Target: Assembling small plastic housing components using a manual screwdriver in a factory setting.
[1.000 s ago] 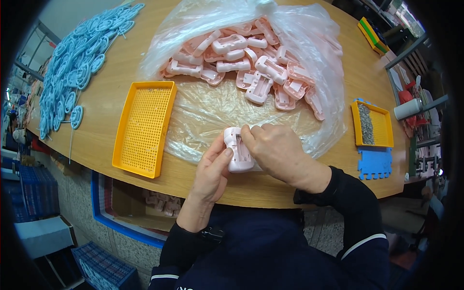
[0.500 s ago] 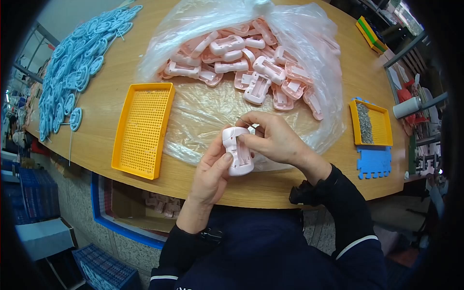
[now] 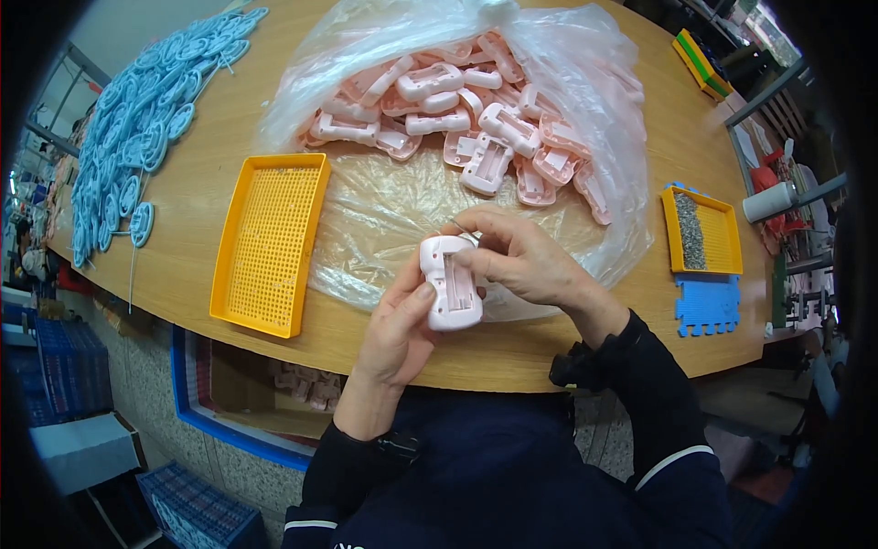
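Observation:
A pale pink plastic housing (image 3: 451, 314) with a long open recess is held over the near part of the table. My left hand (image 3: 395, 325) grips it from the left, thumb on its face and fingers behind. At its upper right, my right hand (image 3: 526, 261) is closed in a pinch, thumb at the recess and index finger curled above the top edge. A thin dark sliver shows by those fingertips; what it is I cannot make out. Beyond my hands, similar pink housings (image 3: 430, 84) lie heaped in a clear plastic bag (image 3: 366, 215).
A yellow perforated tray (image 3: 219, 274) stands left of the bag. Light blue coiled cords (image 3: 137, 119) are piled at the far left. On the right, a smaller yellow tray (image 3: 725, 242) of small metal parts (image 3: 690, 233) sits on a blue foam mat (image 3: 707, 306). A box (image 3: 240, 384) is below the table.
The housing has turned slightly, so more of its recess shows. My right thumb has shifted a little right and up along the recess. My left hand keeps its grip.

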